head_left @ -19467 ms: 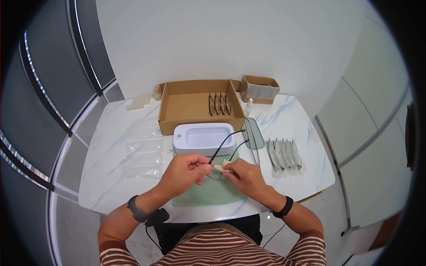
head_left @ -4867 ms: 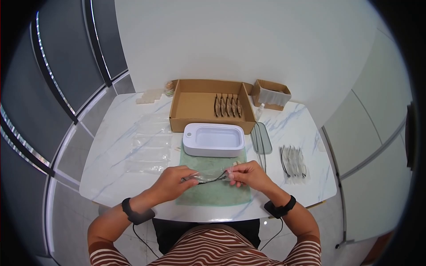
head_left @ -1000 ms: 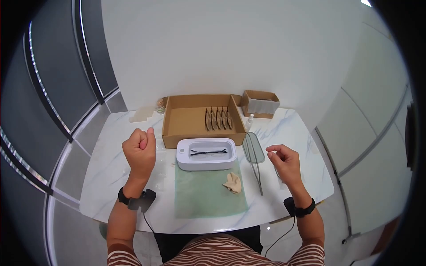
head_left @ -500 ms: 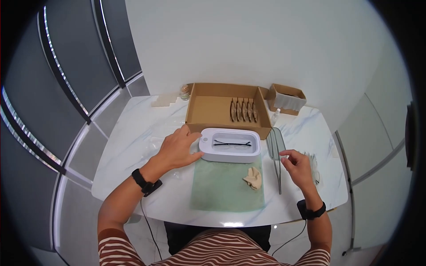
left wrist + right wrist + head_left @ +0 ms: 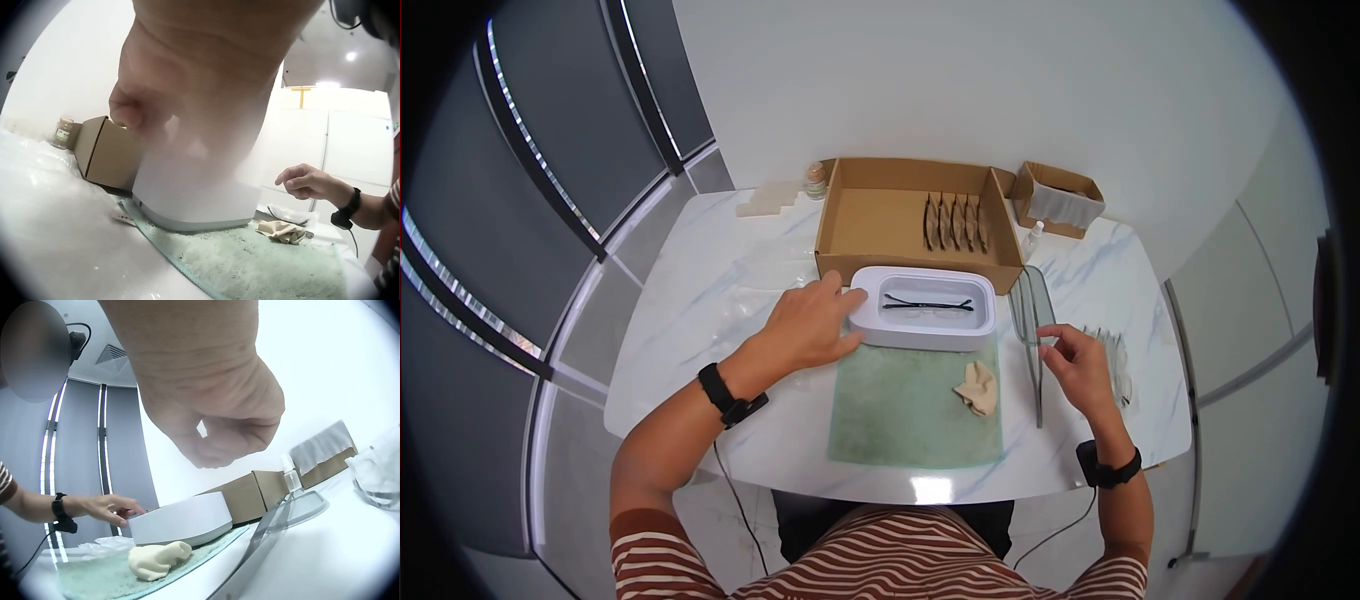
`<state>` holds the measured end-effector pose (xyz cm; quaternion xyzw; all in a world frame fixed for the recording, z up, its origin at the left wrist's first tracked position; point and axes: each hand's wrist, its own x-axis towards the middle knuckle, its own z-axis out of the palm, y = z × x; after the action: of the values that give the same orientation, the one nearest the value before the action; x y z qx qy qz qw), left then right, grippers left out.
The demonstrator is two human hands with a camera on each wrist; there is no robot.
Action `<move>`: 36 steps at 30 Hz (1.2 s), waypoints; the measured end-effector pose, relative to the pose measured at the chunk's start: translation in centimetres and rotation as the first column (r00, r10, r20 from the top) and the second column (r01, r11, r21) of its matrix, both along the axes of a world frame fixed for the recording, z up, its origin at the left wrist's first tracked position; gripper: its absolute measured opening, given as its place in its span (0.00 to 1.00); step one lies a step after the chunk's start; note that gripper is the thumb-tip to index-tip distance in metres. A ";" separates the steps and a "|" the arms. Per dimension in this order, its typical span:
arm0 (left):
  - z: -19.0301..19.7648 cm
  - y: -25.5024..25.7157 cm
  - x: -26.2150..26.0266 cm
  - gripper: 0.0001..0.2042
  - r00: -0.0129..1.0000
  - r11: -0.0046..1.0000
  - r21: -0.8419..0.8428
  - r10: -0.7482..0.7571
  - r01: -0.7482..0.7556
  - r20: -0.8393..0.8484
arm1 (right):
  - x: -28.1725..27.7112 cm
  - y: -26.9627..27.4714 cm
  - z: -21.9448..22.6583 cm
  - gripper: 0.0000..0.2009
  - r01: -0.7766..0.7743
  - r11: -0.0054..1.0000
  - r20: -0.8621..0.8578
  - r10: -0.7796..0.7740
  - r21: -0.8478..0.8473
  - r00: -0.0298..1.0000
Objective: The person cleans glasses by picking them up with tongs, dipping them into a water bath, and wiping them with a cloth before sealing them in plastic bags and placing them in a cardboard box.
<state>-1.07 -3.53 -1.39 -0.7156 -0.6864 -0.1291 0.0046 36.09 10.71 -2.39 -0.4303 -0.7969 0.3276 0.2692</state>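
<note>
The white cleaner tub (image 5: 922,340) stands at the back edge of the green mat (image 5: 900,410), with a pair of dark-framed glasses (image 5: 928,305) lying in its basin. My left hand (image 5: 805,322) touches the tub's left end, fingers extended, one fingertip on its top near the button. My right hand (image 5: 1080,365) hovers over the table by the grey lid (image 5: 1038,290), thumb and forefinger bent near each other, with nothing seen between them. A crumpled beige cloth (image 5: 977,389) lies on the mat's right part.
Behind the tub stands a cardboard box (image 5: 870,225) holding several wrapped glasses (image 5: 955,222). A smaller box (image 5: 1060,205), a spray bottle (image 5: 1032,238) and a jar (image 5: 815,180) are at the back. Bagged glasses (image 5: 1115,365) lie at right, clear bags (image 5: 750,290) at left.
Since a second ago my left hand has come from the left, unfolding from a curl, onto the tub's end. Earlier both hands held glasses in a clear bag; glasses now lie in the basin.
</note>
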 end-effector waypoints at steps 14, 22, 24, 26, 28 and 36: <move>3.0 1.2 0.9 0.07 0.847 0.860 0.443 -0.024 -0.254 0.532 | 1.2 1.1 -0.4 0.15 0.053 0.978 0.150 -0.084 0.201 0.985; 5.6 2.4 2.5 0.24 0.440 0.357 0.671 -0.542 -0.650 0.716 | -1.1 1.3 -3.1 0.40 0.012 0.975 0.537 -0.133 0.223 0.833; 5.9 2.3 2.6 0.24 0.358 0.386 0.645 -0.593 -0.660 0.721 | -1.7 1.6 -3.9 0.39 0.006 0.963 0.524 -0.152 0.270 0.838; 6.0 1.8 2.7 0.24 0.292 0.413 0.627 -0.628 -0.661 0.721 | -2.0 1.6 -4.3 0.38 -0.010 0.952 0.517 -0.156 0.304 0.842; 5.9 1.7 2.5 0.24 0.298 0.423 0.622 -0.613 -0.659 0.732 | -2.3 1.8 -4.2 0.36 0.035 0.961 0.533 -0.182 0.273 0.826; 4.9 2.3 2.0 0.25 0.235 0.467 0.572 -0.598 -0.674 0.766 | 0.3 2.6 -4.4 0.35 0.231 0.903 0.200 -0.317 0.362 0.927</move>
<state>0.98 -1.19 3.54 -0.3207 -0.3665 -0.8721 -0.0483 36.36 13.33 -6.79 -0.5256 -0.7993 0.0896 0.2771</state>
